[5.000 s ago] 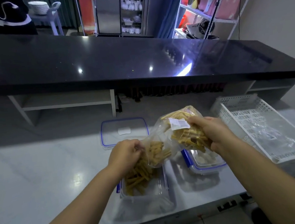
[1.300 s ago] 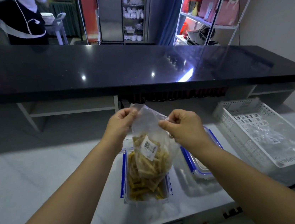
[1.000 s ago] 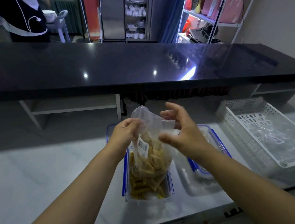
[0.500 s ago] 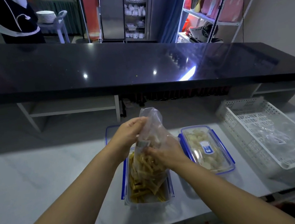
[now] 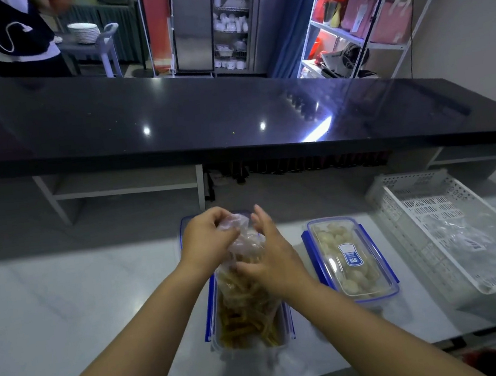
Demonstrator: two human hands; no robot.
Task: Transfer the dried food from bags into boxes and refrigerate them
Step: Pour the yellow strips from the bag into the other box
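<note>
— Bag [image 5: 243,252] of dried strips: where is it?

— Standing in the open box [image 5: 209,317], its lower end among the strips heaped there.

— And the hands?

— The left grip [image 5: 206,239] pinches the bag's bunched top, above the far end of the open box. The right grip [image 5: 276,267] lies against the bag's right side, fingers fairly straight, pressing rather than clutching.

— So how far along?

— About halfway, I'd judge. Just right of the open box a second box [image 5: 312,251] sits lidded, with pale pieces inside. Further right, a basket [image 5: 427,184] holds an empty bag [image 5: 466,242]. That lot looks done, bar the fridge.

— What's left?

— Strips show inside the bag, so emptying it comes first. Then the loose lid [image 5: 182,224], lying on the counter [image 5: 82,302] behind the open box, has to go on. After that both boxes go into the fridge; neither has left the counter.
</note>
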